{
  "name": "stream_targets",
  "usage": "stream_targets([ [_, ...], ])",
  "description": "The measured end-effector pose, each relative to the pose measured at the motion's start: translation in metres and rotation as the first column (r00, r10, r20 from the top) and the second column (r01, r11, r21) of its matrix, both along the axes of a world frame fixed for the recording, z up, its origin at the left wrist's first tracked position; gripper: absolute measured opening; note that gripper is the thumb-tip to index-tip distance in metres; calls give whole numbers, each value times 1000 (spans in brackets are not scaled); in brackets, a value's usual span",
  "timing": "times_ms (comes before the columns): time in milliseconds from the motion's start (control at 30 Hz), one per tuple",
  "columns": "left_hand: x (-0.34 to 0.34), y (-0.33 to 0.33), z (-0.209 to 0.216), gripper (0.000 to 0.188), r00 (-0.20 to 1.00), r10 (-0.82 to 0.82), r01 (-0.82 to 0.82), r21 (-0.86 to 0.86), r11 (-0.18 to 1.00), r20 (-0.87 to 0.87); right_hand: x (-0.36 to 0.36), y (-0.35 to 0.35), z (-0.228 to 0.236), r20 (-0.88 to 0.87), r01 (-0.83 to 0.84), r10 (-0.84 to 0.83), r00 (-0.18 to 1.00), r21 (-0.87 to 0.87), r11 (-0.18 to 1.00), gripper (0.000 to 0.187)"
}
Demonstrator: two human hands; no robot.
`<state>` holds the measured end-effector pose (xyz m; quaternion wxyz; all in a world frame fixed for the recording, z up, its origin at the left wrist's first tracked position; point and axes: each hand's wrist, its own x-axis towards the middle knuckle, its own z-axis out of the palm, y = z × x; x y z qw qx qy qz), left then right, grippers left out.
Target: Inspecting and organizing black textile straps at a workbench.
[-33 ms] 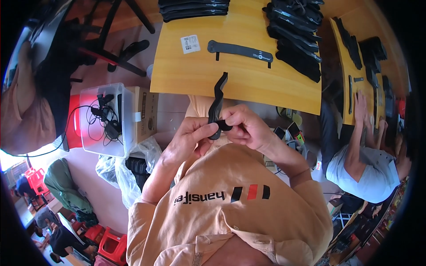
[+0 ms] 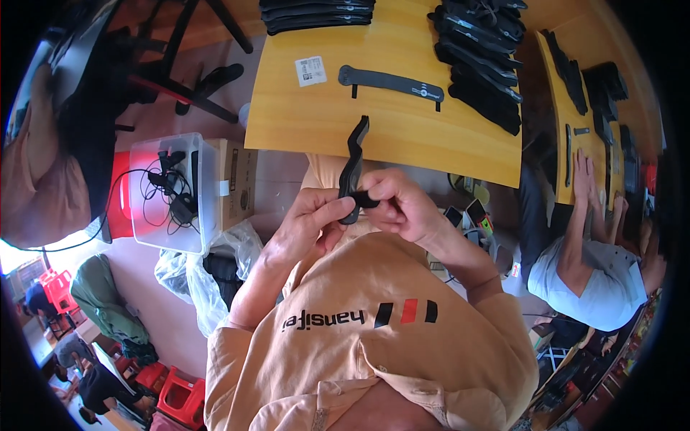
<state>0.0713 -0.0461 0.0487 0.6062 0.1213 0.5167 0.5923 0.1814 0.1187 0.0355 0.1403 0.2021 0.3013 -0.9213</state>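
Observation:
Just off the table's near edge, a dark, padded-looking strap (image 2: 353, 161) stands up in a wavy curve. My left hand (image 2: 314, 212) is closed on its lower end, thumb on top. A short black tab (image 2: 367, 200) sticks out sideways from that end, and my right hand (image 2: 402, 205) pinches its outer part between thumb and fingers. Beyond the hands, a flat dark grey strap (image 2: 392, 81) lies across the wooden table (image 2: 302, 122), with two small black tabs jutting from its near edge. A white printed label (image 2: 310, 71) lies left of it.
Black straps are stacked at the table's far left (image 2: 320, 18) and piled along its right side (image 2: 478, 75). A clear bin of cables (image 2: 208, 194) stands at left by a cardboard box (image 2: 233, 179). Another person (image 2: 589, 280) works at a table on the right.
The black tab shows slightly longer between my hands, my right hand having shifted a little to the right. My left hand keeps its hold on the strap.

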Motion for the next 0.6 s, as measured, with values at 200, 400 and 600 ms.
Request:
stream_targets([
  [200,4,5,-7,32,993,47,-48,-12,999,-104,1,-1,-6,-192,168,-94,977,419,892,17],
  [400,6,13,-8,32,980,83,-95,-56,994,-183,-2,-13,-3,-375,336,143,916,911,239,30],
  [600,5,15,-6,33,985,61,-77,-98,992,-159,-3,-19,-8,-469,497,203,860,860,-119,32],
])
